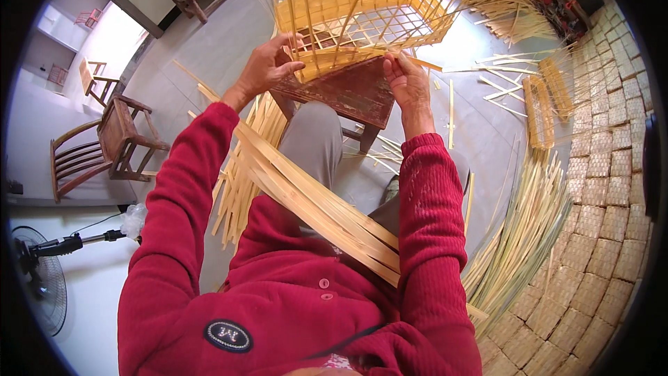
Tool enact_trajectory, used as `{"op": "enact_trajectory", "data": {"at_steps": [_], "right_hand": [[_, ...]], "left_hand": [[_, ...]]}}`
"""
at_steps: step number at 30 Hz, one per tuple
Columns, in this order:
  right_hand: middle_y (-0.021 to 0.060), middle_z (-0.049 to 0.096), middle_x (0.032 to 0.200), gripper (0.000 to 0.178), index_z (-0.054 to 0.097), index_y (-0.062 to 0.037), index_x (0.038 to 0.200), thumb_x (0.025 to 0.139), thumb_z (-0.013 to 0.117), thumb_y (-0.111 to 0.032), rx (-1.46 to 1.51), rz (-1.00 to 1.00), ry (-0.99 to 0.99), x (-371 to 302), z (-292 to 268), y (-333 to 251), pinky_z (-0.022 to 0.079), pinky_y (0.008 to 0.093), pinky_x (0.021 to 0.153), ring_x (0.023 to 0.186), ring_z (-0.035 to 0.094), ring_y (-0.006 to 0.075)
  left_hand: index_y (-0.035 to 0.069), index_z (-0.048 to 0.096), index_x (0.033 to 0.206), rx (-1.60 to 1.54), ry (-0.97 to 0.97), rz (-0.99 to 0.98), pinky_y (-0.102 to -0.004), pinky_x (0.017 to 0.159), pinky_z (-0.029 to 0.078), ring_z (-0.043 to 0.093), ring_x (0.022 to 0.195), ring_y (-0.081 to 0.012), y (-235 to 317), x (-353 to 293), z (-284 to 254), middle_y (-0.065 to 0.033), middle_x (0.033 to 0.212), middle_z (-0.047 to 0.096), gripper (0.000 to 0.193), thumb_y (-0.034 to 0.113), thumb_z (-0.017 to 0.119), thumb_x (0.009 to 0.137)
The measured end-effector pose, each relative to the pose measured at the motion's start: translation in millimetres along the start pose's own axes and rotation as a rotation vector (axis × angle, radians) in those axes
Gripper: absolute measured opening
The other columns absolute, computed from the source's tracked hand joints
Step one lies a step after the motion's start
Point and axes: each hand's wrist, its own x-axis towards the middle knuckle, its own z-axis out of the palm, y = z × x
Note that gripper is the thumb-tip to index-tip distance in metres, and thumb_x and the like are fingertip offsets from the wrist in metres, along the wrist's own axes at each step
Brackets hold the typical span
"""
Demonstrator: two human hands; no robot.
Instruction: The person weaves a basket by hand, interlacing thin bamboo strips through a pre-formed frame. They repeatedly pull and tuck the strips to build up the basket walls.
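A half-woven bamboo basket (417, 14) rests on a low dark-red wooden stool (348, 94), its tall uprights sticking out past the top edge of the view. My left hand (268, 66) grips the near left corner of the basket wall, thumb on the outside and fingers behind it. At the right, my right hand (407, 83) pinches a flat bamboo strip (421, 64) that runs along the basket's near side. The strip's free end pokes out to the right of my fingers. Across my lap lies a bundle of wide bamboo strips (313, 195).
Thin strips (518, 223) are heaped on the floor at the right, before a wall of stacked woven pieces (598, 188). More strips (515, 10) lie at the far right. Wooden chairs (118, 136) and a fan (42, 271) stand at the left.
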Motion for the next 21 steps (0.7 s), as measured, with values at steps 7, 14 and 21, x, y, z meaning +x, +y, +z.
{"op": "enact_trajectory", "data": {"at_steps": [7,14,21], "right_hand": [[0.0165,0.070,0.104,0.012,0.057,0.0006,0.113,0.103,0.053,-0.007,-0.062,0.017,-0.074,-11,5,-12,0.063,0.0388,0.081,0.092,0.072,0.0280],[0.0172,0.071,0.103,0.016,0.058,0.0014,0.116,0.104,0.052,-0.008,-0.144,0.052,-0.138,-22,13,-9,0.062,0.0382,0.080,0.089,0.072,0.0249],[0.0151,0.072,0.103,0.010,0.057,-0.0032,0.112,0.104,0.054,-0.010,-0.173,0.035,-0.128,-25,12,-19,0.062,0.0356,0.077,0.085,0.072,0.0237]], "left_hand": [[0.008,0.060,0.129,0.387,0.191,0.516,-0.0291,0.071,0.060,0.069,0.088,-0.0191,38,-21,50,-0.0125,0.127,0.064,0.044,0.002,0.074,0.087],[0.007,0.060,0.131,0.801,-0.079,0.542,-0.0358,0.069,0.061,0.074,0.091,-0.0242,61,79,99,-0.0097,0.124,0.069,0.045,0.011,0.066,0.087],[0.007,0.062,0.125,0.815,-0.239,0.530,-0.0374,0.067,0.061,0.074,0.090,-0.0263,38,81,104,-0.0101,0.118,0.069,0.035,0.014,0.062,0.091]]}}
